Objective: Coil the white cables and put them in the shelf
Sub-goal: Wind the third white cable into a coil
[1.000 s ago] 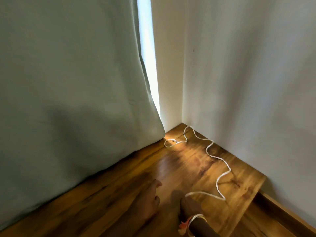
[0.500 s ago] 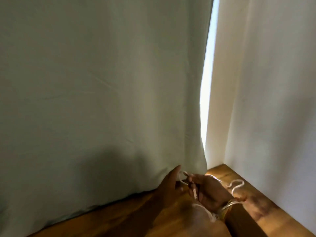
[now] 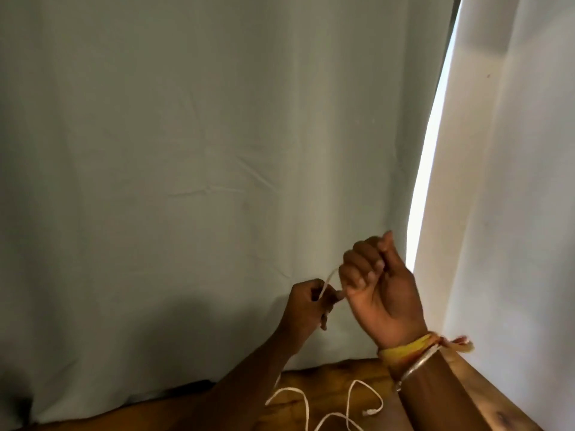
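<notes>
Backdrop: a grey-green curtain (image 3: 186, 150) is hung behind the hands, with a bright gap between it and a pale wall (image 3: 513, 213).
Left grip: the white cable (image 3: 326, 283) is pinched in the curled fingers of the left hand (image 3: 306, 304).
Right grip: the right hand (image 3: 381, 290) is closed in a fist and the strand is led up into it, so a hold is judged likely.
Change: both hands have been raised off the wood since a moment ago, and the cable has been drawn out of the corner.
Meaning: coiling is judged barely begun.
Slack: loops are left trailing on the wooden surface (image 3: 326, 376) below the hands.
Shelf: none is seen.
</notes>
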